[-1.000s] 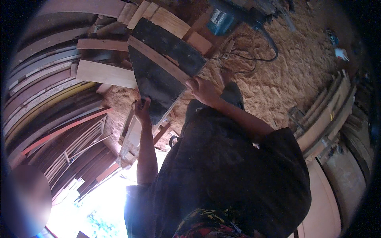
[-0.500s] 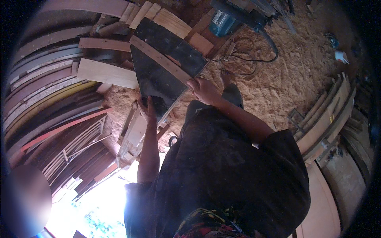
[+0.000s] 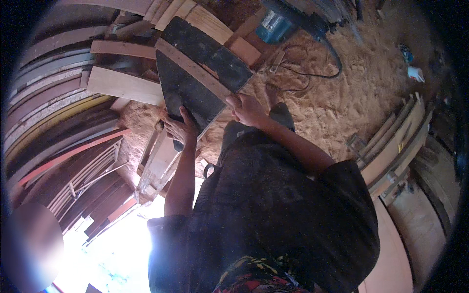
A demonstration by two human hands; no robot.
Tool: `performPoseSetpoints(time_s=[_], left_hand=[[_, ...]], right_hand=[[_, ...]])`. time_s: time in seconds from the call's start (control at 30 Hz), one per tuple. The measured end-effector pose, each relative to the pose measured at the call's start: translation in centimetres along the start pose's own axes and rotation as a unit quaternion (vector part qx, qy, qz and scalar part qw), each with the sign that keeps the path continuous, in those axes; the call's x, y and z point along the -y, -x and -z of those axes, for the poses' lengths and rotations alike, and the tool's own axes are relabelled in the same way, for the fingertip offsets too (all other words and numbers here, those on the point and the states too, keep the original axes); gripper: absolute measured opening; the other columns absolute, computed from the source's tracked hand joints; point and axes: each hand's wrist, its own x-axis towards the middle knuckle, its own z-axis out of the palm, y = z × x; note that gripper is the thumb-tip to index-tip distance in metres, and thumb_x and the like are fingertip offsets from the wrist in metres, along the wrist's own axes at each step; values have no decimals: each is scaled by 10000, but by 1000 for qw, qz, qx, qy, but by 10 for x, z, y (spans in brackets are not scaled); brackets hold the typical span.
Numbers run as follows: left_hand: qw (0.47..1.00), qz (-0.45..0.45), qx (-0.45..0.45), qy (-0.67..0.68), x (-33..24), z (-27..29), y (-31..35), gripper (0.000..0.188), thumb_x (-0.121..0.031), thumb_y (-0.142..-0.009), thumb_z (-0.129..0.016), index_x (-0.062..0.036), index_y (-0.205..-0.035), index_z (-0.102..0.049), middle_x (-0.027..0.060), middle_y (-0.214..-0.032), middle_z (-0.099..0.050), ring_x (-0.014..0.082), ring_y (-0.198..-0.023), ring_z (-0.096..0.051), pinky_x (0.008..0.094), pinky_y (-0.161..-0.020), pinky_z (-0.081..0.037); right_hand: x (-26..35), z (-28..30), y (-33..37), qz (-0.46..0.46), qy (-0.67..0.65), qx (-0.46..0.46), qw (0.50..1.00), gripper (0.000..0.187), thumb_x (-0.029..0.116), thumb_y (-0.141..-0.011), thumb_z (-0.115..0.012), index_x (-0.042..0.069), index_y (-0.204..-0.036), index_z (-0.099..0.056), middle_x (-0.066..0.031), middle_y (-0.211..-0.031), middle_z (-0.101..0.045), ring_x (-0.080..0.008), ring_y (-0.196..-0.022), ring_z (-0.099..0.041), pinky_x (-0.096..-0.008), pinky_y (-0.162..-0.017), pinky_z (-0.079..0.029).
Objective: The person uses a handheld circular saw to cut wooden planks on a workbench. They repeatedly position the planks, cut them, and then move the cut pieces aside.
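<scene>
A dark, angular board (image 3: 183,80) lies before me, its near corner toward my body. Slanting across its top is a narrow wooden strip (image 3: 195,66). My right hand (image 3: 249,110) is closed around the strip's near end at the board's right edge; whether it also grips the board is hidden. My left hand (image 3: 181,129) rests on the board's near left part, fingers spread and thumb raised.
Stacked planks (image 3: 49,102) fill the left side. A pale plank (image 3: 124,87) lies beside the board. Beyond stands a teal power tool (image 3: 271,27) with a cable (image 3: 325,75) on sawdust-covered ground (image 3: 356,73). Curved wood pieces (image 3: 395,141) lean at the right.
My left hand has slid farther onto the board from its near corner, its fingers spreading. My right hand keeps its hold on the strip. The whole view has shifted slightly.
</scene>
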Motion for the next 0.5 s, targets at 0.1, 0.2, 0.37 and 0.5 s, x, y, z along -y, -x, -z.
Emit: performPoseSetpoints(time_s=[0.1, 0.2, 0.37, 0.5], left_hand=[[1000, 11, -1, -10, 6, -2, -2, 929, -754, -949, -537, -24, -1511, -418, 235, -1396, -514, 394, -1330, -461, 546, -1146, -263], [999, 24, 5, 31, -13, 12, 6, 933, -716, -956, -565, -21, -1552, -389, 268, -1482, -485, 409, -1397, -436, 555, -1178, -244], [999, 35, -11, -9, -5, -1, 6, 894, -687, -955, -597, -22, -1529, -430, 243, -1447, -515, 396, -1395, -451, 545, -1180, -251], [999, -8, -46, 14, -2, -3, 10, 880, -668, -955, -612, -14, -1518, -437, 239, -1406, -540, 398, -1363, -478, 548, -1165, -270]], right_hand=[[8, 20, 8, 128, 128, -108, 977, 375, 378, -1031, -642, 17, -1111, -702, -159, -860, -686, -313, -780, -680, -453, -736, -539], [39, 86, 6, 158, 171, -266, 936, 364, 365, -994, -705, 29, -1129, -672, -166, -993, -682, -383, -974, -663, -493, -871, -520], [98, 220, -31, 261, 441, -386, 767, 522, 372, -980, -716, 29, -1349, -577, -225, -1189, -661, -435, -1157, -628, -513, -967, -495], [88, 257, -77, 68, 471, -201, 856, 603, 445, -943, -758, -9, -1315, -622, -242, -1092, -714, -425, -1059, -699, -480, -907, -531]])
